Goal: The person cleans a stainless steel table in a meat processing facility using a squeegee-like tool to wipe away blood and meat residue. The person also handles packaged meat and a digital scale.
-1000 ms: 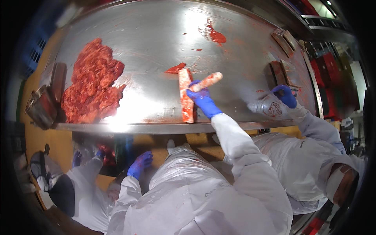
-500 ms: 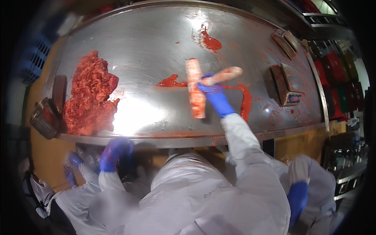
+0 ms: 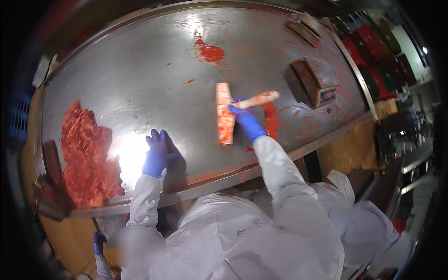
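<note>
My right hand (image 3: 248, 117), in a blue glove, grips a pale T-shaped scraper (image 3: 225, 116) smeared with red. Its flat blade points away from me over the metal table, while its handle (image 3: 262, 99) sticks out to the right of my fingers. My left hand (image 3: 157, 154), gloved in blue too, hovers over or touches the steel near the front edge, fingers spread and nothing in them. To its left lies a heap of wet red ground meat (image 3: 86, 163). A red smear (image 3: 270, 122) runs just right of my right hand.
A red puddle (image 3: 211, 53) lies at the table's far side. Two stained metal blocks (image 3: 311, 84) sit at the right. A metal container (image 3: 48, 199) stands at the front left corner. Beyond the right end are stacked coloured crates (image 3: 373, 51). Another person's gloved hand (image 3: 99, 241) shows lower left.
My left hand has risen from below the table edge to over the tabletop, fingers spreading. The scraper has moved with my right hand past part of the red smear, which is now shorter. The view has turned.
</note>
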`<state>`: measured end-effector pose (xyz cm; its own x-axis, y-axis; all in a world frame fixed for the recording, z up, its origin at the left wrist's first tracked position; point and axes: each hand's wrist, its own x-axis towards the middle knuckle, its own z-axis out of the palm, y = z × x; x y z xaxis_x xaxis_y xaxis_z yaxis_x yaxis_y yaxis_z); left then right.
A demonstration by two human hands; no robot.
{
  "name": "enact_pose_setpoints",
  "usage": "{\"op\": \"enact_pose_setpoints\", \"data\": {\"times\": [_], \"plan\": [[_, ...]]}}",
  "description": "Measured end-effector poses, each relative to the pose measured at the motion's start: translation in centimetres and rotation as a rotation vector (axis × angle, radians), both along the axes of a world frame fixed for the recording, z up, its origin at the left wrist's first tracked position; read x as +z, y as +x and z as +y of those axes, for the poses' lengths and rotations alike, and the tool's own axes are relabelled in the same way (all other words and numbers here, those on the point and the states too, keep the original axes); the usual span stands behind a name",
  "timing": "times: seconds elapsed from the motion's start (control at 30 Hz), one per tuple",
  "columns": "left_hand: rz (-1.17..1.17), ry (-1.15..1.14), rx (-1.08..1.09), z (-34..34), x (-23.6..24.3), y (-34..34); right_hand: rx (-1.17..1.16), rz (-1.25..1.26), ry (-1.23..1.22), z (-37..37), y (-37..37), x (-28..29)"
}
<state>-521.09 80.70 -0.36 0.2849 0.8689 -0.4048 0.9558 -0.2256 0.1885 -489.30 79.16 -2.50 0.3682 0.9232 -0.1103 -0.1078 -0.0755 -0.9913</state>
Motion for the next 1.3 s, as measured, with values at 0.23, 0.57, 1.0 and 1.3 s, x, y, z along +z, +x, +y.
{"op": "enact_pose_setpoints", "data": {"times": [0.23, 0.57, 1.0, 1.3], "plan": [[-0.012, -0.007, -0.147, 2.1, 0.2, 5.9, -0.266, -0.392, -0.208, -9.1, 14.8, 0.9], [-0.094, 0.033, -0.235, 2.2, -0.8, 4.6, 0.371, 0.332, -0.075, -5.8, -1.0, 1.8], [-0.017, -0.074, -0.013, 1.8, -0.3, 7.7, 0.024, -0.427, -0.321, -10.6, 24.6, 4.9], [-0.185, -0.173, 0.249, -0.5, 2.3, 13.0, 0.317, -0.208, -0.007, -8.3, 21.3, 0.1]]}}
